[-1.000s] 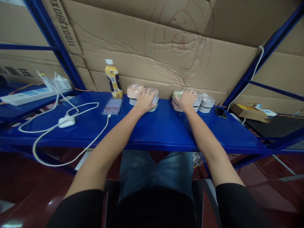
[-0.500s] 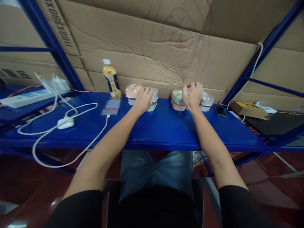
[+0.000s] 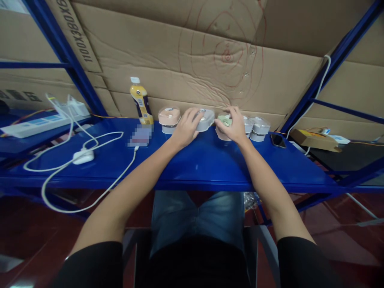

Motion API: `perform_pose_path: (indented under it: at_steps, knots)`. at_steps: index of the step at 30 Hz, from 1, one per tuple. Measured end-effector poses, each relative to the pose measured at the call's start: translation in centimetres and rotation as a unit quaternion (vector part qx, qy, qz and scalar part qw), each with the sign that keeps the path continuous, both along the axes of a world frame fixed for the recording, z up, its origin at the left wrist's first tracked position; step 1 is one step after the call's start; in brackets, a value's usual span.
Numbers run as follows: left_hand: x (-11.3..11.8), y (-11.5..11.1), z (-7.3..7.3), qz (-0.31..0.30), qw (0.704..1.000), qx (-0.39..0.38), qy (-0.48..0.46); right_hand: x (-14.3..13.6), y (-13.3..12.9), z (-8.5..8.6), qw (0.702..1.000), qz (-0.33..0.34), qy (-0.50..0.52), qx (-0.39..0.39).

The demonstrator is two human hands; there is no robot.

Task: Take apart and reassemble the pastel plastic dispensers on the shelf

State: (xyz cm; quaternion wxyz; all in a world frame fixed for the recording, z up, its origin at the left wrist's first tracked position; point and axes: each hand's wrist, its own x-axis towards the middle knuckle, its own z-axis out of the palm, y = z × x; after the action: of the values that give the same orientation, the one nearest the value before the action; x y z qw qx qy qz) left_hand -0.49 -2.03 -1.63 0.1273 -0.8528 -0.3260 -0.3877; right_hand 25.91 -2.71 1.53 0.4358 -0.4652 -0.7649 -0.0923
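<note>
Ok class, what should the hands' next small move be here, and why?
Probably the left hand should steady the grey container before any sideways shift: it covers only the container's left part, and the right hand, over the green container, is close to the other side.

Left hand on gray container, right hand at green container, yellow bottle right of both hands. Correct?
Left hand on gray container, right hand at green container: yes. But head view shows yellow bottle left of both hands, not right.
</note>
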Motion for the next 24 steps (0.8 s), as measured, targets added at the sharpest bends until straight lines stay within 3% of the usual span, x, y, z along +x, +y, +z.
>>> perform_pose_path:
  at_steps: [4,7,14,17,21,24]
  knots:
    - [-0.4,-1.9,-1.4,-0.135,0.989,0.019,0.051,1.0,-1.6,0.2,0.97,0.208,-0.068,-0.103]
    - [-1.0,-2.9,-2.8,-0.165,0.983,-0.001,0.087,1.2,-2.3,-0.4,0.929,0.281,-0.092,-0.221]
    - [-1.5,-4.1,-2.8,-0.14,0.982,-0.102,0.075,0.8,-2.7,-1.4,0.911,0.235,-0.086,-0.328]
    - [-1.3,-3.7,-3.1,-0.153,0.973,-0.173,0.02,0.6,-3.1,-1.6,0.923,0.205,-0.101,-0.311]
    - [-1.2,-2.5,-4.2,-0.157,0.939,-0.302,-0.055,-0.2,-3.2,-2.4,0.934,0.179,-0.149,-0.27]
    - [-1.3,-1.9,-4.8,-0.157,0.921,-0.349,-0.074,-0.7,-3.1,-2.9,0.936,0.173,-0.163,-0.26]
